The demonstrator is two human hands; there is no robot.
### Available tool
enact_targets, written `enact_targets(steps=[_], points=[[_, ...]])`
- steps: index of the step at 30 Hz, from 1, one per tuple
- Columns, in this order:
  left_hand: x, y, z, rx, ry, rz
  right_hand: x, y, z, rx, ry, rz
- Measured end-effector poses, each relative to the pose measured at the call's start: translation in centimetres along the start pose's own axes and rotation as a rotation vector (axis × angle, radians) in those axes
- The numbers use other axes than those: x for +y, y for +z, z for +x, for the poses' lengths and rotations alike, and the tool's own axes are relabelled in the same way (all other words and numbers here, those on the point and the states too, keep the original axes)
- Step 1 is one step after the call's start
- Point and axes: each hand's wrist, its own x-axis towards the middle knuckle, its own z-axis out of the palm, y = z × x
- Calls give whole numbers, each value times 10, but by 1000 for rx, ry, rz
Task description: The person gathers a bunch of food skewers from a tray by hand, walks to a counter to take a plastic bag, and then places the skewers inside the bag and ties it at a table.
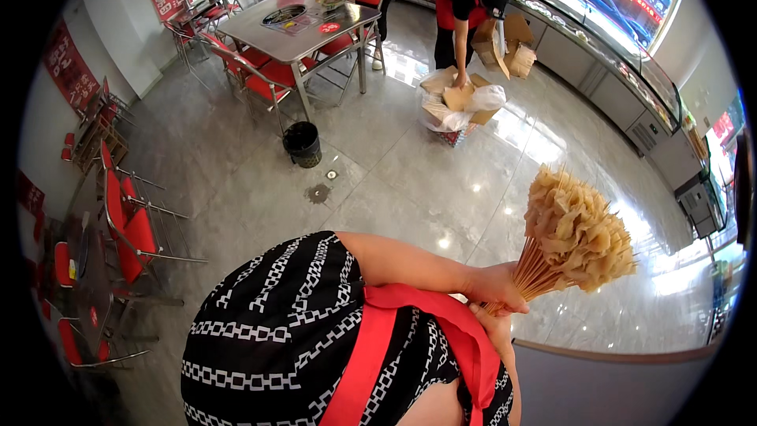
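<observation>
A thick bundle of bamboo skewers (535, 272) tops out in ruffled, pale-tan sheets of food (582, 228), perhaps tofu skin, fanned to the upper right. My left hand (497, 287), reaching across my body, wraps around the lower sticks. Just below it, my right hand (492, 320) grips the bottom ends of the same bundle; its fingers are partly hidden. The food end is held up in front of the tiled floor, touching nothing else.
A grey counter or partition edge (615, 355) lies at lower right. Ahead, a person in a red apron (464, 6) bends over an open, plastic-lined box (437, 112). Also around are a black bin (303, 145), a metal table (248, 26), red folding chairs (133, 236) and a display counter (591, 62).
</observation>
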Motion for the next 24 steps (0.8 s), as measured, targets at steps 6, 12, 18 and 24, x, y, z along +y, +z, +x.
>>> enact_targets(steps=[6,12,18,24], points=[[4,-49,91,135,25,7,-2,-86,81,-60,48,65],[4,-122,193,273,101,-30,-5,-166,180,58,45,86],[21,-197,339,360,395,238,-46,-285,288,111,47,-95],[34,-236,455,184,299,320,-78,-382,354,209,21,-132]])
